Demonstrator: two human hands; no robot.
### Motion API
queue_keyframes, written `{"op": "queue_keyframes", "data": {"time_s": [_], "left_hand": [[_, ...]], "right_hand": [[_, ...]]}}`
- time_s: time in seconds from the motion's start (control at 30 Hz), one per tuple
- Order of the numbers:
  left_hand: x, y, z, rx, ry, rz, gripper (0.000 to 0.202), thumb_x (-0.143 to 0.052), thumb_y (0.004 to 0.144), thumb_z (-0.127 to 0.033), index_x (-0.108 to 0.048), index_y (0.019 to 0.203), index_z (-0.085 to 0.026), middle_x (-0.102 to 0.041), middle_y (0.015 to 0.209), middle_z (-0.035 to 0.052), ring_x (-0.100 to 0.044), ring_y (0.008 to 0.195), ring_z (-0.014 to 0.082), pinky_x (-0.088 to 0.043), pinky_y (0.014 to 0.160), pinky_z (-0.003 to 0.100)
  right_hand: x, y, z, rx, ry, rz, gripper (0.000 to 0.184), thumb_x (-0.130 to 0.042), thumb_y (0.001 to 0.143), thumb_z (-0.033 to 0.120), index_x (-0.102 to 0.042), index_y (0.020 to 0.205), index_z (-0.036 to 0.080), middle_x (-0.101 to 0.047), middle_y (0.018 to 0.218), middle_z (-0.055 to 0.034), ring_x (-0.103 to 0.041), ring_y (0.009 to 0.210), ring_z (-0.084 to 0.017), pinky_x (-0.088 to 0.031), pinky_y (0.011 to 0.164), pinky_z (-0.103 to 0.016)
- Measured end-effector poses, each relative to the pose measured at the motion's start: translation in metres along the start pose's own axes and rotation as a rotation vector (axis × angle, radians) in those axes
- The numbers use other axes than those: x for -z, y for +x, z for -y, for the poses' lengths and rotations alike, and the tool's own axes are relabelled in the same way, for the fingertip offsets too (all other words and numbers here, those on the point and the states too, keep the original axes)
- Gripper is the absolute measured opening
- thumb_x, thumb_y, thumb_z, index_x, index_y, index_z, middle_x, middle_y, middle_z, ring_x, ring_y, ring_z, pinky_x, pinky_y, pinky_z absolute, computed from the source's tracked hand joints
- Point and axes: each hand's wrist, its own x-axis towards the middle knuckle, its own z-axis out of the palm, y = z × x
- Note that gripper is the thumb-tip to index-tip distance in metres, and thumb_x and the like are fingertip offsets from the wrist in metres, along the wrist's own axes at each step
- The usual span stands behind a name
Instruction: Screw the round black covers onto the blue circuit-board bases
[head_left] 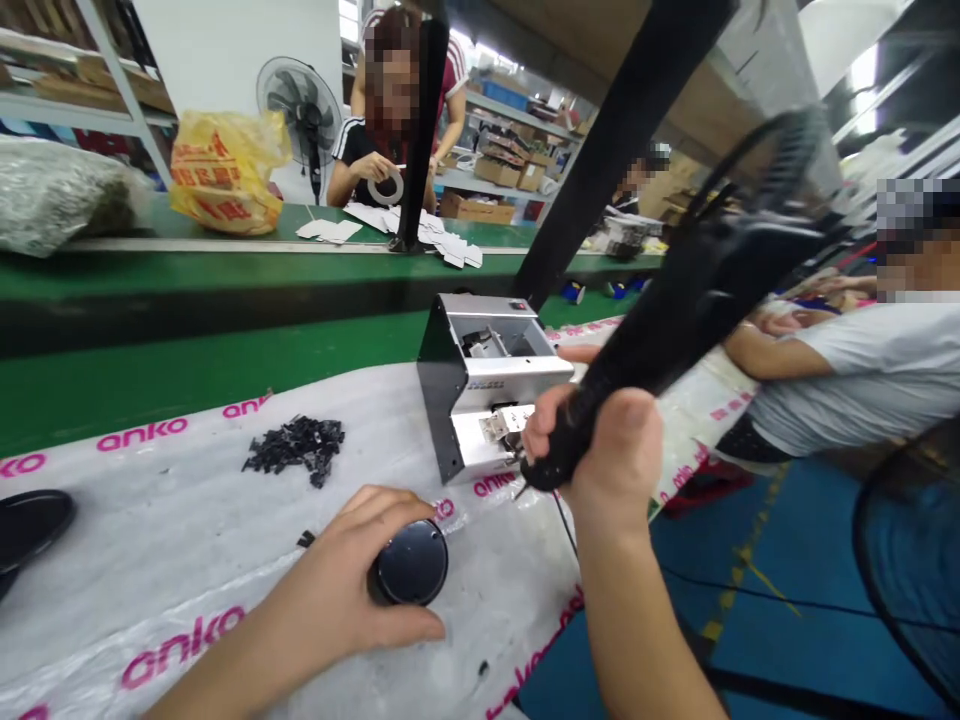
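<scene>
The left hand (349, 580) is clasping a black cylinder (412, 562) while the right hand (616, 455) is gripping a tilted black electric screwdriver (667, 310).

black cylinder (412, 562) is looking smooth, glossy, tool (660, 310) is looking matt, machine (491, 400) near desk's (337, 345) far edge is showing satin metal, desk's sheet (150, 520) is showing wrinkled plastic, bag (225, 170) is shining crinkly

This is a factory workshop: people (892, 355) sit along long green worktops (330, 345), and a boxy silver-and-black metal machine (506, 378) stands near a white plastic sheet's (180, 500) far edge. Behind are grey metal shelves (525, 112) with brown cardboard boxes (496, 172).
</scene>
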Motion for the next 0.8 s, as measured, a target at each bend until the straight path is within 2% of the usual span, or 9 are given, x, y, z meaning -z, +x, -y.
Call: {"op": "queue_keyframes", "data": {"time_s": [0.07,0.2,0.27,0.33,0.4,0.57,0.7,0.8], "left_hand": [[-0.003,0.001,0.000,-0.001,-0.046,-0.011,0.057,-0.084,0.064,-0.040,-0.063,0.116,-0.026,-0.065,0.120,0.0050,-0.057,0.114,0.0309,-0.042,0.101,0.041],[-0.005,0.001,-0.001,-0.021,-0.083,-0.038,0.055,-0.084,0.063,-0.031,-0.062,0.113,-0.026,-0.068,0.115,0.0021,-0.058,0.111,0.0282,-0.042,0.100,0.041],[-0.005,0.001,-0.001,-0.038,-0.090,-0.031,0.054,-0.084,0.063,-0.032,-0.062,0.112,-0.025,-0.068,0.112,0.0020,-0.059,0.108,0.0277,-0.042,0.099,0.041],[-0.004,0.001,0.000,-0.048,-0.092,-0.024,0.053,-0.084,0.063,-0.034,-0.062,0.111,-0.025,-0.069,0.110,0.0025,-0.061,0.105,0.0281,-0.042,0.098,0.042],[-0.004,0.001,0.000,-0.054,-0.087,-0.025,0.054,-0.084,0.063,-0.035,-0.063,0.111,-0.024,-0.069,0.110,0.0033,-0.061,0.105,0.0288,-0.043,0.097,0.043],[-0.006,0.000,0.002,-0.063,-0.067,-0.043,0.059,-0.084,0.061,-0.035,-0.065,0.115,-0.022,-0.069,0.112,0.0054,-0.061,0.105,0.0296,-0.042,0.097,0.044],[-0.006,0.000,0.003,-0.087,-0.077,-0.054,0.055,-0.083,0.062,-0.035,-0.064,0.112,-0.025,-0.070,0.111,0.0029,-0.062,0.104,0.0285,-0.043,0.097,0.044],[-0.006,0.001,0.001,-0.082,-0.067,-0.051,0.055,-0.082,0.062,-0.035,-0.063,0.112,-0.026,-0.070,0.108,0.0016,-0.063,0.101,0.0273,-0.043,0.095,0.043]], "right_hand": [[-0.011,-0.011,0.012,-0.056,0.069,0.064,0.061,-0.063,0.069,0.079,-0.057,0.099,0.026,-0.057,0.051,0.0058,-0.047,0.032,-0.014,-0.037,0.028,-0.025],[-0.039,-0.024,0.026,0.003,0.152,0.237,0.059,-0.058,0.071,0.082,-0.062,0.085,0.025,-0.059,0.048,0.0037,-0.051,0.032,-0.016,-0.042,0.031,-0.029],[-0.048,-0.028,0.023,0.020,0.145,0.264,0.059,-0.058,0.072,0.081,-0.065,0.088,0.025,-0.059,0.050,0.0028,-0.053,0.036,-0.017,-0.045,0.034,-0.031],[-0.054,-0.031,0.018,0.007,0.131,0.231,0.059,-0.059,0.070,0.082,-0.065,0.091,0.026,-0.058,0.051,0.0029,-0.053,0.037,-0.018,-0.044,0.034,-0.032],[-0.056,-0.033,0.014,0.017,0.118,0.176,0.058,-0.060,0.069,0.081,-0.064,0.088,0.026,-0.056,0.049,0.0035,-0.051,0.036,-0.017,-0.040,0.032,-0.030],[-0.059,-0.032,0.018,0.003,0.044,0.168,0.059,-0.058,0.070,0.082,-0.063,0.078,0.024,-0.056,0.045,0.0026,-0.051,0.034,-0.017,-0.042,0.033,-0.032],[-0.058,-0.035,0.013,0.044,0.093,0.130,0.058,-0.055,0.073,0.082,-0.063,0.085,0.025,-0.056,0.049,0.0030,-0.051,0.034,-0.017,-0.041,0.031,-0.031],[-0.050,-0.041,0.004,0.047,0.107,0.202,0.053,-0.061,0.077,0.074,-0.064,0.091,0.023,-0.058,0.053,0.0020,-0.052,0.037,-0.017,-0.042,0.034,-0.031]]}}
